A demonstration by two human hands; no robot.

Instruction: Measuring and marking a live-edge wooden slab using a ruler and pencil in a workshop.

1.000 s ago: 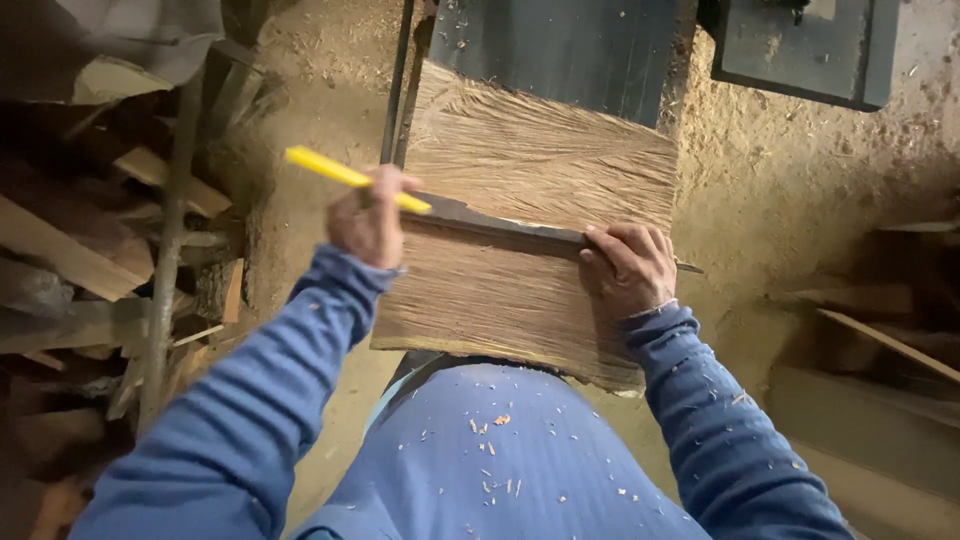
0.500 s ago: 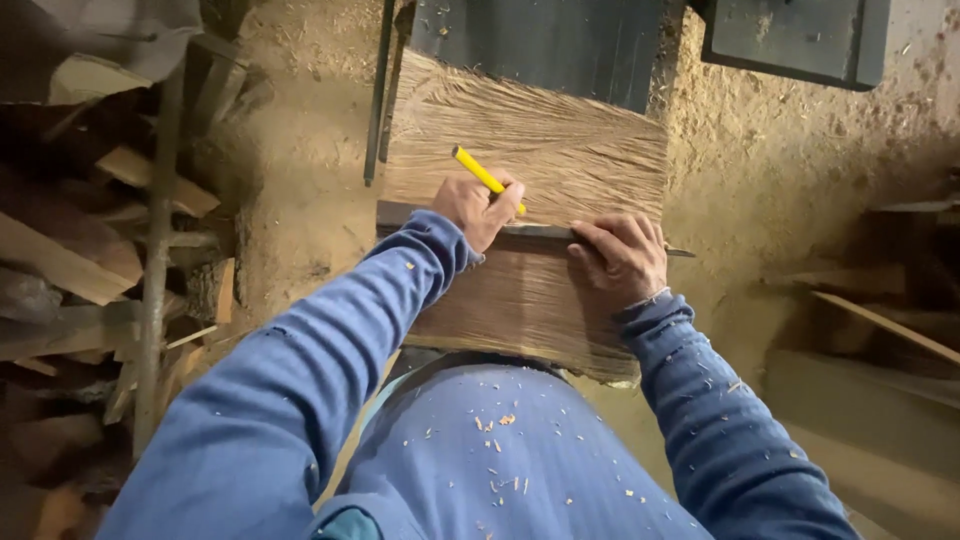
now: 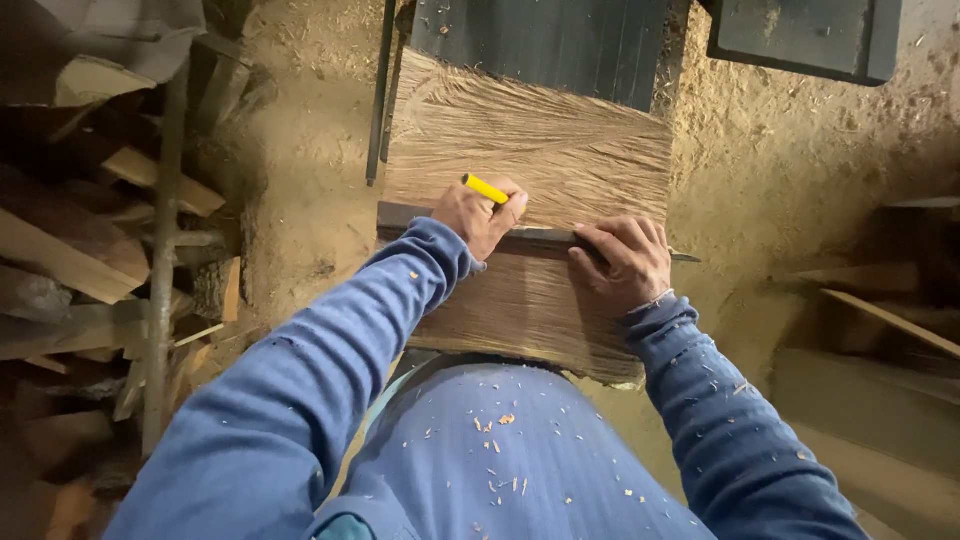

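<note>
A rough-sawn wooden slab (image 3: 540, 140) lies in front of me. Across its middle rests a dark flat straightedge (image 3: 400, 214). My left hand (image 3: 478, 215) grips a yellow pencil (image 3: 486, 189), its tip hidden behind the fingers at the straightedge's edge. My right hand (image 3: 622, 262) presses flat on the right part of the straightedge, fingers spread over it. Both arms wear blue sleeves flecked with wood chips.
Offcuts and planks (image 3: 90, 260) are piled at the left beside a thin metal rod (image 3: 160, 300). A dark machine body (image 3: 550, 40) stands behind the slab. Sawdust (image 3: 780, 170) covers the ground, and more boards (image 3: 880, 320) lie at the right.
My left hand has swung in from the slab's left side to the straightedge's middle, bringing the yellow pencil down beside it. My right hand has stayed pressing on the straightedge.
</note>
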